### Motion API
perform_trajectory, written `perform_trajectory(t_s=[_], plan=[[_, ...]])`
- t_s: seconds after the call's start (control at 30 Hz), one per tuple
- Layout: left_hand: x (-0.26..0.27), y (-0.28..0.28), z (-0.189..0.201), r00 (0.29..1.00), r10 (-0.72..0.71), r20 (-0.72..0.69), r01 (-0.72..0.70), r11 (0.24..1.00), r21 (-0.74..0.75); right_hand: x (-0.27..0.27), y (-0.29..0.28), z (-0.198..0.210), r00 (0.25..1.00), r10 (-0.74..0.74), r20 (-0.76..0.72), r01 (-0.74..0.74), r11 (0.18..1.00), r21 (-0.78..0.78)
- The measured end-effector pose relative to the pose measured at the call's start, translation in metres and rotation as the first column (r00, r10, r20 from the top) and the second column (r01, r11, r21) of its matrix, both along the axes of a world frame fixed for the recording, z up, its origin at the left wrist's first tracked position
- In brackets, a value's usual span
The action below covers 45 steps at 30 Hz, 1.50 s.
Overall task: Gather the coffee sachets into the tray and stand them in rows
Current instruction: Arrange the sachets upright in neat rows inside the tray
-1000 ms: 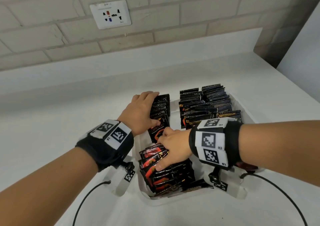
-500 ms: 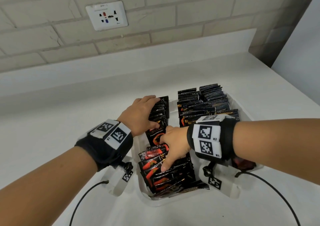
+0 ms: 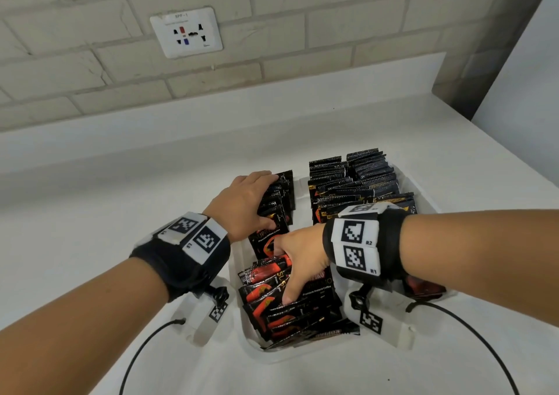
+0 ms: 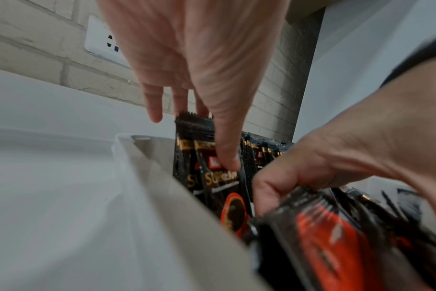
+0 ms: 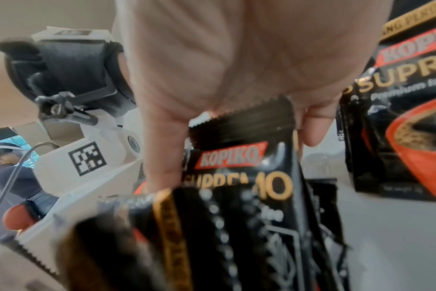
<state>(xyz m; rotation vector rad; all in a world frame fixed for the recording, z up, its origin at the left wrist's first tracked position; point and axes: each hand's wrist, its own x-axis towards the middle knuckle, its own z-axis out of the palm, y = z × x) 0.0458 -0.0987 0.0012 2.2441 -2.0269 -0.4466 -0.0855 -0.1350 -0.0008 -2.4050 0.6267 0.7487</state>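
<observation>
Mostly black, red-printed coffee sachets (image 3: 357,183) stand packed in the white tray (image 3: 423,189).

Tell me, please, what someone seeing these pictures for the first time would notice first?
Most likely the white tray on the white counter, packed with black and red coffee sachets: neat upright rows at its far right, a loose leaning pile at its near left. Next, the two hands with tagged wristbands: the left hand holds a standing row at the far left, and the right hand reaches into the pile.
</observation>
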Motion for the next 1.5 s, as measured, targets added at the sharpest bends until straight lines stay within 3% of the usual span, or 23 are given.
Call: perform_trajectory(t_s=[0.37, 0.73, 0.9, 1.0, 1.4, 1.5], plan=[[0.004, 0.001, 0.000, 1.000, -0.012, 0.018, 0.012, 1.000, 0.007, 0.000, 0.003, 0.006, 0.988, 0.110, 0.106, -0.108, 0.994, -0.022], [0.008, 0.036, 0.038, 0.934, 0.138, -0.329, -0.211, 0.958, -0.196, -0.014, -0.003, 0.015, 0.962, -0.098, 0.256, 0.068, 0.990, 0.121], [-0.006, 0.072, 0.021, 0.805, 0.115, -0.583, -0.131, 0.991, 0.015, -0.024, -0.004, 0.013, 0.936, -0.172, 0.307, 0.130, 0.980, 0.154], [-0.015, 0.084, 0.002, 0.811, 0.147, -0.567, -0.116, 0.989, 0.091, -0.029, -0.003, 0.013, 0.937, -0.171, 0.304, 0.121, 0.977, 0.175], [-0.035, 0.093, -0.005, 0.889, 0.064, -0.454, -0.043, 0.998, 0.055, -0.067, -0.009, 0.015, 0.947, -0.147, 0.285, 0.113, 0.985, 0.132], [-0.042, 0.094, -0.011, 0.953, -0.015, -0.304, 0.022, 1.000, 0.019, -0.079, -0.007, 0.011, 0.953, -0.139, 0.269, 0.105, 0.985, 0.137]])
